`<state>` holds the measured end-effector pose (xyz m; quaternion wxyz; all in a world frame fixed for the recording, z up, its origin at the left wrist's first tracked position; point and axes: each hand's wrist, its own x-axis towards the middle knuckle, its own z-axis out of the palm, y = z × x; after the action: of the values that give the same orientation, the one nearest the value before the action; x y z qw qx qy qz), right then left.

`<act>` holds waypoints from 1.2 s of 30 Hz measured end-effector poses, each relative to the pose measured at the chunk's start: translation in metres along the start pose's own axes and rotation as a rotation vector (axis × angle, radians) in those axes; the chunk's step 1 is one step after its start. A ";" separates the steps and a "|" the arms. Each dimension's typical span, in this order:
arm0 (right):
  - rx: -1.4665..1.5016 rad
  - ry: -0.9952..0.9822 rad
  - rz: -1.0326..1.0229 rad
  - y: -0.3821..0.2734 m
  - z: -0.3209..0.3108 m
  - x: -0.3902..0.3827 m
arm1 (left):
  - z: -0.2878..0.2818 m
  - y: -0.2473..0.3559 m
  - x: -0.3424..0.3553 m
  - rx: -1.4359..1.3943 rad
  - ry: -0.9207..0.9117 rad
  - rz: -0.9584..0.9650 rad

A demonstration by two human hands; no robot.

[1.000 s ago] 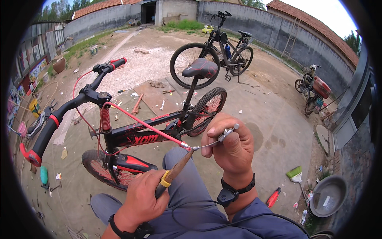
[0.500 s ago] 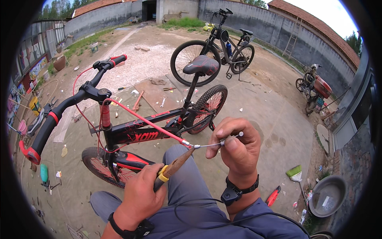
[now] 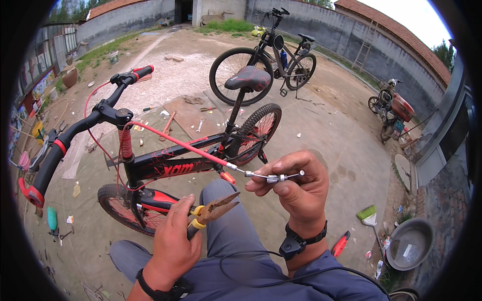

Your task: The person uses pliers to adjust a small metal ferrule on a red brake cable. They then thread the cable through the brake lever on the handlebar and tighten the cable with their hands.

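Observation:
My left hand [image 3: 173, 243] is wrapped round the yellow-and-black handles of rusty long-nosed pliers [image 3: 216, 207]. Their jaws stand apart with nothing between them, just above my knee. In my right hand [image 3: 304, 188], thumb and fingers pinch the end of a red brake cable [image 3: 186, 144]. Bare inner wire and small silver fittings [image 3: 276, 178] show at the fingertips, with a round metal end piece sticking out beyond them. The cable's red housing runs back to the handlebar [image 3: 75, 138] of a black-and-red bicycle [image 3: 165, 168], which stands upright before me.
Behind stands a larger dark bicycle [image 3: 241, 75], with a red motor tricycle [image 3: 401, 108] farther right. On the ground lie a wrench [image 3: 200, 125], a red-handled tool [image 3: 341, 244] and a green broom [image 3: 367, 215]. A grey basin [image 3: 411, 241] sits at the right.
The pliers have come away from the cable fitting, dropping slightly left, and their jaws have opened. My right hand still holds the cable end, now turned so more of the silver fittings shows.

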<state>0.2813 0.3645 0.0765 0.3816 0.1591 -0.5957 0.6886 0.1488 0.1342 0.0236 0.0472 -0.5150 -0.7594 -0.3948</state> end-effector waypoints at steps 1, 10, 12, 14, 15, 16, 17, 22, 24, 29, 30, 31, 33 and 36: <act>0.009 -0.001 -0.002 0.001 0.001 0.000 | 0.002 0.000 0.000 0.001 0.007 0.003; -0.028 -0.074 0.020 0.004 0.000 -0.001 | 0.009 0.002 -0.001 -0.029 0.044 -0.031; 0.005 -0.058 0.036 0.006 0.008 -0.001 | 0.012 0.001 -0.003 -0.071 0.035 -0.059; 0.012 -0.068 0.069 0.008 0.014 -0.005 | 0.015 0.000 -0.003 -0.075 0.030 -0.064; 0.015 -0.074 0.086 0.009 0.017 -0.007 | 0.015 0.000 -0.003 -0.060 0.032 -0.053; 0.003 -0.056 0.079 0.009 0.022 -0.007 | 0.014 -0.001 -0.004 -0.046 0.036 -0.040; -0.009 -0.037 0.071 0.010 0.026 -0.007 | 0.014 -0.001 -0.005 -0.045 0.050 -0.040; -0.032 -0.015 0.033 0.015 0.038 -0.009 | 0.011 -0.004 -0.011 0.007 0.121 -0.006; -0.072 -0.019 0.013 0.016 0.040 -0.009 | 0.010 -0.006 -0.012 0.023 0.143 0.012; -0.164 -0.041 -0.003 0.014 0.040 -0.012 | 0.011 -0.008 -0.014 0.078 0.202 0.007; -0.163 -0.043 -0.010 0.014 0.040 -0.013 | 0.011 -0.008 -0.015 0.087 0.212 0.009; -0.175 -0.037 -0.017 0.015 0.041 -0.013 | 0.011 -0.008 -0.014 0.097 0.222 0.011; -0.200 -0.026 -0.032 0.016 0.043 -0.013 | 0.010 -0.009 -0.014 0.134 0.245 0.017; -0.256 -0.023 -0.062 0.016 0.044 -0.013 | 0.011 -0.011 -0.016 0.143 0.275 0.019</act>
<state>0.2677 0.3186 0.0675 0.4128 0.1355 -0.6779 0.5931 0.1507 0.1274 0.0023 0.1911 -0.4583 -0.7671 -0.4062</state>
